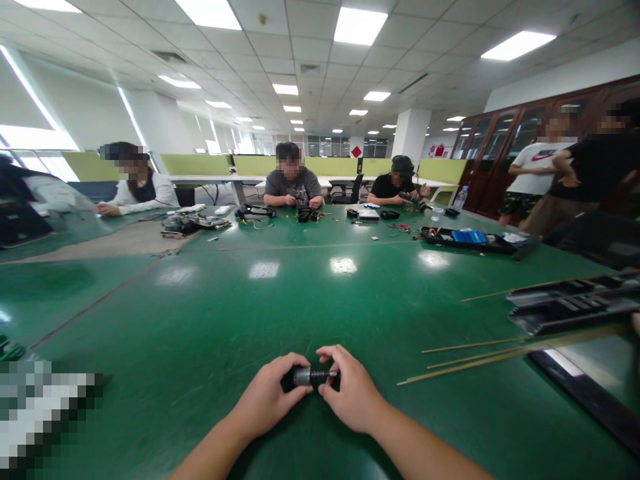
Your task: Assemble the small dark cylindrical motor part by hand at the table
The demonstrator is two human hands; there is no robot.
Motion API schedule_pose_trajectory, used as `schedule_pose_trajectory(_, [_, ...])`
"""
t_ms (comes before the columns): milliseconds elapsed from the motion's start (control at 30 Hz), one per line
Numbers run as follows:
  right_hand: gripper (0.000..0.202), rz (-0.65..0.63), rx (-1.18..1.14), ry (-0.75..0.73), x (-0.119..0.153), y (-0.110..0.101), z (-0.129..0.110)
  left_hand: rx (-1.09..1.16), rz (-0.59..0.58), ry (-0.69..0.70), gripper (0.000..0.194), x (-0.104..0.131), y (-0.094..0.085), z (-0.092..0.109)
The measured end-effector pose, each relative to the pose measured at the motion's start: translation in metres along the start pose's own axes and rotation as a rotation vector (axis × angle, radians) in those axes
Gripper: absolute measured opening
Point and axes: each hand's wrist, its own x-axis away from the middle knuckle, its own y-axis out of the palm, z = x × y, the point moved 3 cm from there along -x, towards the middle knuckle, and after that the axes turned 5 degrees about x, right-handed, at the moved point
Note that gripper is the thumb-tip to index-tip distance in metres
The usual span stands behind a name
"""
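A small cylindrical metal part point(303, 376) with a silver body, a dark ribbed middle and a thin tip lies level just above the green table, near its front edge. My left hand point(267, 397) is closed round the silver end, thumb and forefinger on either side. On the ribbed, thin end, my right hand point(353, 390) curls its fingers about the part, with thumb below and forefinger above. The exact contact of the right fingertips is hard to make out.
Thin rods point(465, 363) and black metal channels point(555, 307) lie to the right. A pixelated white object point(45, 420) is at the left edge. Across the green table point(280, 300), people sit handling dark parts. A black tray point(467, 240) holds a blue item, and two people stand at right.
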Motion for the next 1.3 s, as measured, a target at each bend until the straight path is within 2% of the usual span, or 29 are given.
schedule_pose_trajectory(200, [0.052,-0.023,0.004,0.0,0.0004,-0.0008,-0.0017,0.001,0.002,-0.004,0.024,0.0009,0.0011,-0.0032])
schedule_pose_trajectory(433, [0.033,-0.045,0.019,-0.008,0.0002,-0.001,-0.0036,0.012,0.023,0.013,0.026,0.0021,0.0002,-0.0044])
schedule_pose_trajectory(667, [0.036,-0.037,-0.021,0.009,0.0001,0.0012,-0.0018,0.024,0.05,0.025,0.027,0.0031,0.0008,-0.0069])
schedule_pose_trajectory(1300, [0.015,-0.039,0.045,-0.007,-0.0029,-0.0011,-0.0069,-0.003,0.031,0.02,0.026,0.003,0.0023,-0.0086])
